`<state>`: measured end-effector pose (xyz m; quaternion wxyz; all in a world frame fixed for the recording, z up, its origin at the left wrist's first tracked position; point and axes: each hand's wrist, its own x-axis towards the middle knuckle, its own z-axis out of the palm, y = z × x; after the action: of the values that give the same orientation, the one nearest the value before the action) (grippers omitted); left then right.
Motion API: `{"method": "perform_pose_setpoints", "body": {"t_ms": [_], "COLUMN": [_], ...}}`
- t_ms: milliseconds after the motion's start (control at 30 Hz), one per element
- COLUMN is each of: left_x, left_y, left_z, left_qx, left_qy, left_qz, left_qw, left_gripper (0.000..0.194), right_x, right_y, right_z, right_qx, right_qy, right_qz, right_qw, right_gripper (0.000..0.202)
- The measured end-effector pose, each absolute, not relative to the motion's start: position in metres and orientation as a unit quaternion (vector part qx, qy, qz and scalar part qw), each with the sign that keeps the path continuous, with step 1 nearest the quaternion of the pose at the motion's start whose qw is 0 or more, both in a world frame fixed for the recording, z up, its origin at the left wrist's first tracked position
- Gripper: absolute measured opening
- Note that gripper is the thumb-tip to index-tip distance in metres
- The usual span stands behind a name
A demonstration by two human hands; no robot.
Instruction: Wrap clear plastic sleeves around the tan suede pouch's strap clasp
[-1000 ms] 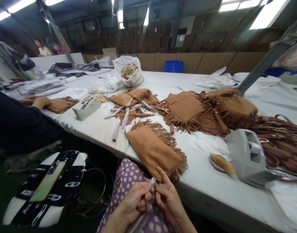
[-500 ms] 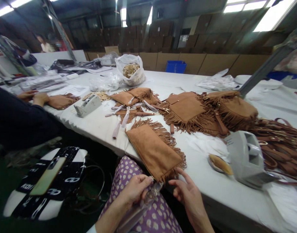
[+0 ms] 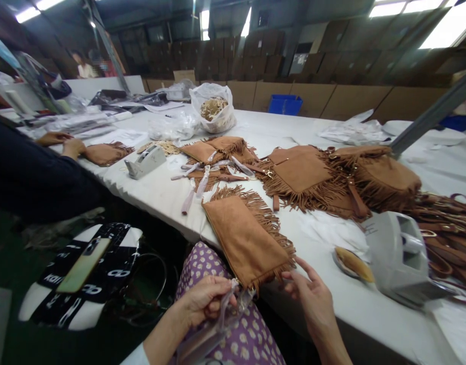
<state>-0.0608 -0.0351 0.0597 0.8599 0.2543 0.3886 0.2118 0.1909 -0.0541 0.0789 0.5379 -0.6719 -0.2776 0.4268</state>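
Left hand (image 3: 202, 304) pinched clear wrapping (image 3: 233, 304) at fringed pouch's (image 3: 244, 235) near corner; right hand (image 3: 312, 299) open just beside, fingertips near fringe.

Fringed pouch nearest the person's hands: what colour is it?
Tan brown suede-like, fringe the same colour; the fringed pouch shows best in the head view, the only one.

Grey tape dispenser (image 3: 402, 261) beside piled fringed bags (image 3: 331, 177).

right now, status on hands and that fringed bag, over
Left hand pinching clear wrap at the bag corner. Right hand open, fingertips by the fringe. Tape dispenser just right of it.
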Motion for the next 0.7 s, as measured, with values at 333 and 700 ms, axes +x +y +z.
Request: {"method": "perform_pose_setpoints", "body": {"t_ms": [333, 700], "left_x": [-0.111, -0.058], "left_y": [-0.078, 0.000], "left_z": [0.059, 0.077], "left_qx": [0.439, 0.226], "left_qy": [0.528, 0.456], "left_qz": [0.117, 0.399], "left_qw": [0.718, 0.763], "left_gripper": [0.045, 0.041], "right_x": [0.209, 0.206], "right_y": [-0.020, -0.005], "right_z": [0.055, 0.046], "right_qx": [-0.779, -0.782], "right_qy": [-0.416, -0.534], "right_qz": [0.199, 0.125], "right_qw": [0.425, 0.296], "right_gripper": [0.067, 0.055]}}
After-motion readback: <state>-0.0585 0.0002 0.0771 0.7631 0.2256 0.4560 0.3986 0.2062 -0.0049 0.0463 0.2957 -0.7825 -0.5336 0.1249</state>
